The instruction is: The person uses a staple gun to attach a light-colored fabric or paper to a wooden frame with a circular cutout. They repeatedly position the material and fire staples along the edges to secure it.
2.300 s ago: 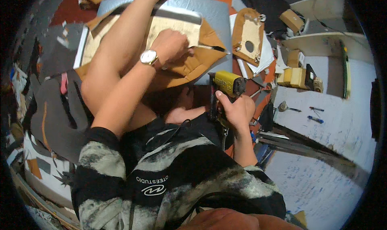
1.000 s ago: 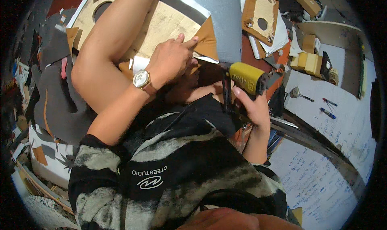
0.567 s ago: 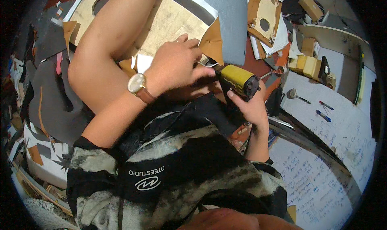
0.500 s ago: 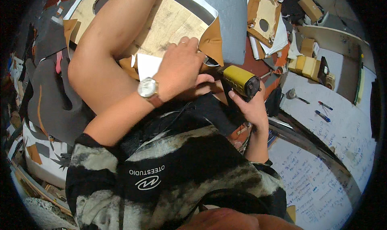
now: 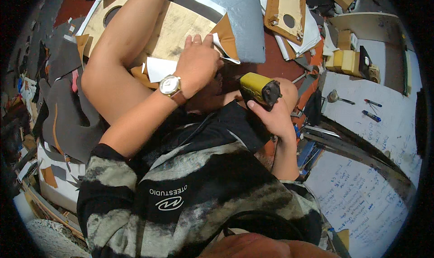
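A wooden panel (image 5: 172, 30) with a round hole rests against my bent leg, a tan leather-like cover (image 5: 225, 27) with white backing folded at its edges. My left hand (image 5: 197, 63), a watch on its wrist, grips the panel's near edge by the lower right corner. Its fingers lie over the wood; the thumb is hidden. In my right hand (image 5: 273, 118) is a yellow and black staple gun (image 5: 258, 87), held to the right of the panel and apart from it. The gun's nose is hidden.
A second covered wooden piece (image 5: 285, 21) with a hole lies at the far right on white sheets. Beside it are yellow foam blocks (image 5: 346, 61). Pens (image 5: 371, 116) and a small metal tool (image 5: 333, 96) lie on the white written-on surface at right. Grey material (image 5: 68, 118) is heaped at left.
The staple gun has drawn slightly left and away from the panel's corner. The corner flap of the cover now shows its white backing. My left hand keeps near the same edge.
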The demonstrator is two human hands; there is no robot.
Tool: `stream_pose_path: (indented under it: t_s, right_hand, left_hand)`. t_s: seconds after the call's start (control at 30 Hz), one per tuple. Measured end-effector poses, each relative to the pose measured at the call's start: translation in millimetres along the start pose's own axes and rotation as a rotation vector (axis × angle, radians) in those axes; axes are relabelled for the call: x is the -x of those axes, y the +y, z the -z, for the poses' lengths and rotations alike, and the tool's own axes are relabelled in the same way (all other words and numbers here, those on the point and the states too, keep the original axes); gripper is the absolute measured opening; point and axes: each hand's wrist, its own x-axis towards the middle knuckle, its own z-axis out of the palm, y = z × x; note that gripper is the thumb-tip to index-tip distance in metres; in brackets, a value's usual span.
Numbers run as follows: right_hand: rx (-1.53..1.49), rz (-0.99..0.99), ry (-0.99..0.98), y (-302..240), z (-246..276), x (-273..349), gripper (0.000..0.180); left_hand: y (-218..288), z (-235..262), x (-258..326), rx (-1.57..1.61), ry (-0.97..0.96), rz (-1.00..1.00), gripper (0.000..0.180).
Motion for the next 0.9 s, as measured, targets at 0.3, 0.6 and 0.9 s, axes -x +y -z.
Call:
stream_pose_path:
  t_s: [0.3,0.6,0.9]
  right_hand:
    - [0.121,-0.001,-0.111,-1,-5,-35,0.039]
    - [0.188,0.027,-0.142,-20,3,-60,0.036]
    - [0.367,-0.038,-0.162,-28,-14,-77,0.035]
  left_hand:
    - [-26,2,14,0.037,0.059,0.024,0.027]
    - [-42,-3,24,0.191,0.104,0.002,0.024]
    - [-40,0,24,0.188,0.066,0.009,0.026]
